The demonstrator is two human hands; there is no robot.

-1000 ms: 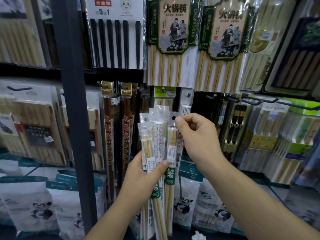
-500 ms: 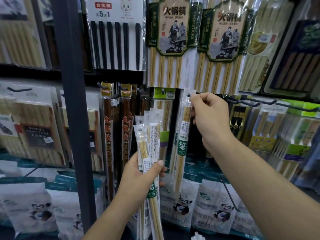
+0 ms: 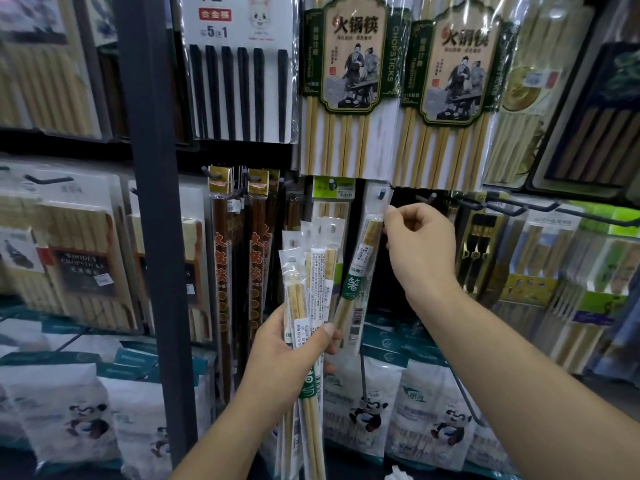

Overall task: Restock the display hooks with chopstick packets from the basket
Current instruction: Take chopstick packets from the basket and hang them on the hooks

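My left hand (image 3: 287,351) grips a bundle of several clear chopstick packets (image 3: 308,268) upright in front of the display. One packet with a green label (image 3: 360,268) hangs from a black display hook (image 3: 382,195) through its top hole. My right hand (image 3: 420,244) sits just right of that packet, fingers curled, fingertips at the packet's upper right edge. I cannot tell whether they still pinch it. The basket is out of view.
A dark metal upright (image 3: 156,202) stands left of my hands. Brown chopstick packs (image 3: 221,271) hang beside it. Large bamboo sets (image 3: 349,91) hang above. More black hooks (image 3: 502,206) jut out at the right. Panda-printed bags (image 3: 367,410) fill the shelf below.
My right hand pulled one packet from the bundle, raised it up and right, and slid its hole onto the hook. My left hand stayed put with the remaining packets.
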